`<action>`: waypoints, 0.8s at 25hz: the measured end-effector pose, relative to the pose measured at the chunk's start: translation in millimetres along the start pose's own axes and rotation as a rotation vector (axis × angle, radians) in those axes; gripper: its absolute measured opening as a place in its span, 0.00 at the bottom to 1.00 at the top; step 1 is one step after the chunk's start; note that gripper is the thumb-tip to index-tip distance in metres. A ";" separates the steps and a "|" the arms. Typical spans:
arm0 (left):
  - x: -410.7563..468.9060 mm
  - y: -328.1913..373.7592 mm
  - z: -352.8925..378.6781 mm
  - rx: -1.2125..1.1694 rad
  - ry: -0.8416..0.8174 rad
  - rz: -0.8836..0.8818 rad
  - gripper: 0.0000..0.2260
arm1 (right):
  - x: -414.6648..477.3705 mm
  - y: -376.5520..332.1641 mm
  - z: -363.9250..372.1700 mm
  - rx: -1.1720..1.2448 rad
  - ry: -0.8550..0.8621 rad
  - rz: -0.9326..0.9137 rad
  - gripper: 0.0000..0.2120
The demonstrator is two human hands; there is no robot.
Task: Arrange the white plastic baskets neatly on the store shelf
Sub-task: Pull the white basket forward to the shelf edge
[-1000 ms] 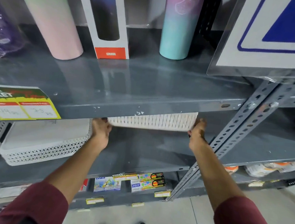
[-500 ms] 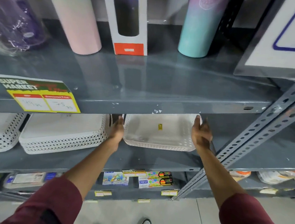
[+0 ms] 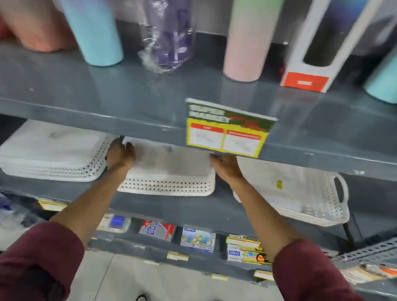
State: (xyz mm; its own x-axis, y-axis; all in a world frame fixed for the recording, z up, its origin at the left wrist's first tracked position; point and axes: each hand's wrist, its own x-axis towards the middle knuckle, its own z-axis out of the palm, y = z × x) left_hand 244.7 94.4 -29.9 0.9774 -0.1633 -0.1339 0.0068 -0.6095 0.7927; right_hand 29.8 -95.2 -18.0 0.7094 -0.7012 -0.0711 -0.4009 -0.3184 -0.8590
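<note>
Three groups of white perforated plastic baskets sit on the grey middle shelf (image 3: pixel 163 207). A stack of baskets (image 3: pixel 48 158) lies at the left. The middle basket (image 3: pixel 168 179) sits between my hands. My left hand (image 3: pixel 120 155) grips its left rim and my right hand (image 3: pixel 227 168) grips its right rim. The right basket (image 3: pixel 308 196), with a loop handle and a yellow sticker inside, stands slightly askew at the right. The upper shelf edge hides the baskets' rear parts and my fingertips.
The upper shelf (image 3: pixel 125 96) carries pastel tumblers, a wrapped purple bottle (image 3: pixel 171 32) and a boxed bottle (image 3: pixel 320 41). A yellow price tag (image 3: pixel 228 131) hangs on its edge. Stationery packs (image 3: pixel 196 240) fill the lower shelf. A perforated metal upright (image 3: pixel 376 247) stands at the right.
The view has swung left. Both hands let go of the right basket, left resting on the shelf, and moved left to grip the middle basket's two side rims.
</note>
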 end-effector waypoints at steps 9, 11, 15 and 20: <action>33.3 -43.3 -28.0 -0.450 -0.393 -0.096 0.11 | 7.1 5.0 49.9 -0.012 0.220 0.294 0.22; 30.4 -35.6 -43.7 -0.498 -0.375 0.105 0.17 | 3.8 -0.1 41.6 0.087 0.308 0.180 0.23; 37.5 -43.7 -54.0 -0.746 -0.421 0.005 0.20 | -24.5 -15.3 27.9 0.741 0.440 0.317 0.16; 25.5 -67.8 -40.3 -0.805 -0.466 -0.247 0.21 | -42.8 15.6 27.9 0.783 0.392 0.478 0.19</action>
State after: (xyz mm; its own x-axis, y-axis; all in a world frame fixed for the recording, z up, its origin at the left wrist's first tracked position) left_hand 277.7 162.8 -63.1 0.7484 -0.4993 -0.4366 0.5133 0.0191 0.8580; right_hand 9.4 -52.3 -42.5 0.2757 -0.8518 -0.4454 0.0014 0.4637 -0.8860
